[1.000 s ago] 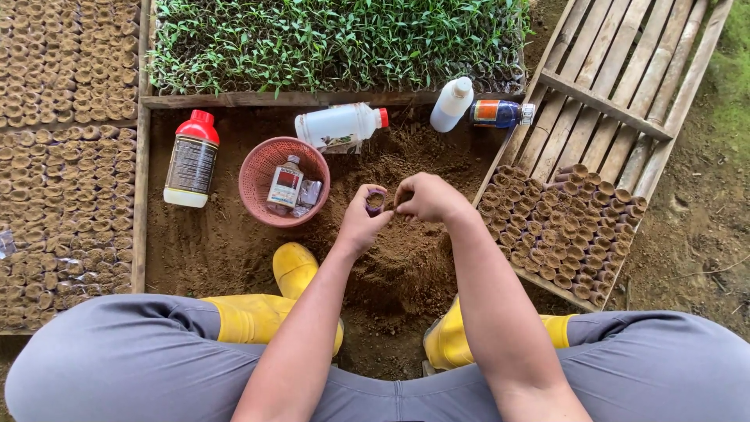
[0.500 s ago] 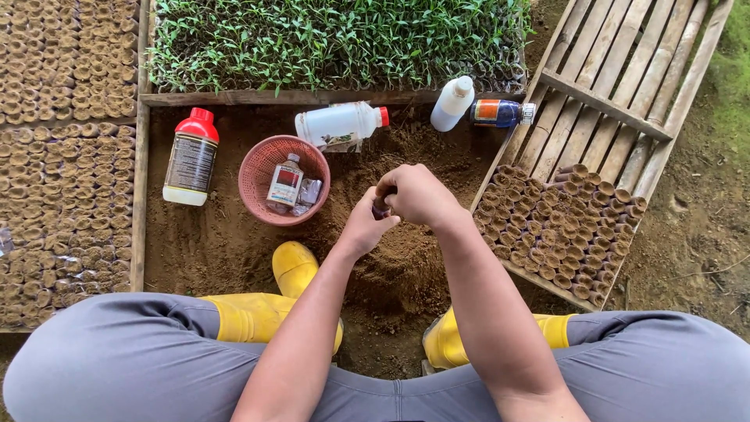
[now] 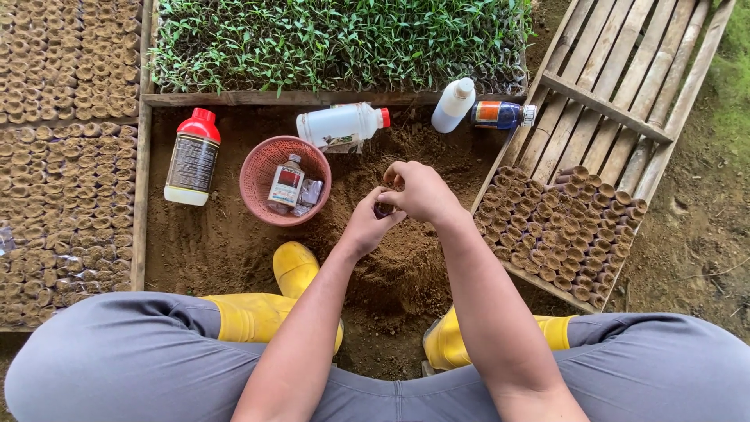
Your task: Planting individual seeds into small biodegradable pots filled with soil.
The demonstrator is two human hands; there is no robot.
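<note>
My left hand (image 3: pixel 366 225) and my right hand (image 3: pixel 418 190) meet over a mound of brown soil (image 3: pixel 398 266). Together they pinch a small dark soil-filled pot (image 3: pixel 383 209), which is mostly hidden by the fingers. My right hand sits above it with the fingers curled down. Just right of the hands, a slatted wooden tray (image 3: pixel 625 101) holds rows of small rolled pots filled with soil (image 3: pixel 558 227). My yellow boots (image 3: pixel 297 270) rest on the soil in front of my knees.
A pink basket (image 3: pixel 262 168) with a small bottle stands left of the hands. Around it are a red-capped bottle (image 3: pixel 192 156), a white bottle lying down (image 3: pixel 340 125), a white bottle (image 3: pixel 453 105) and a blue bottle (image 3: pixel 500 115). Seedlings (image 3: pixel 336 43) grow behind; pot rows (image 3: pixel 66 156) fill the left.
My right hand has moved left and closed over the small pot, meeting my left hand. The left hand has stayed nearly in place.
</note>
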